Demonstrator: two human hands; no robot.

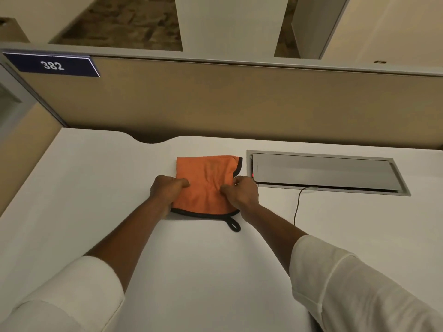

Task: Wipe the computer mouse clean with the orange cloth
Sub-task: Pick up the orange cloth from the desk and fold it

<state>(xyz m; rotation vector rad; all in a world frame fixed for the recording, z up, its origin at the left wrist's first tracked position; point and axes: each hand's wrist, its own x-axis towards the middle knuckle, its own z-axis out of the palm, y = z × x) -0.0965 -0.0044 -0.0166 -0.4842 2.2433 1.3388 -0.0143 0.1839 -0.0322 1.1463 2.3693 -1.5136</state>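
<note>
Right now the orange cloth (207, 183) lies folded flat on the white desk (96, 188), just left of the grey cable hatch (323, 171). The left hand (167, 189) is curled shut on the cloth's left edge; the right hand (242, 191) pinches its right edge beside the hatch. A black cord (297, 204) runs from the hatch toward the right arm. The mouse is hidden from view.

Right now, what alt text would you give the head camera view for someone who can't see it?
A person's left hand and right hand press on the side edges of a folded orange cloth lying on a white desk. A thin black cable runs into a grey hatch to the right; no mouse is visible.
</note>
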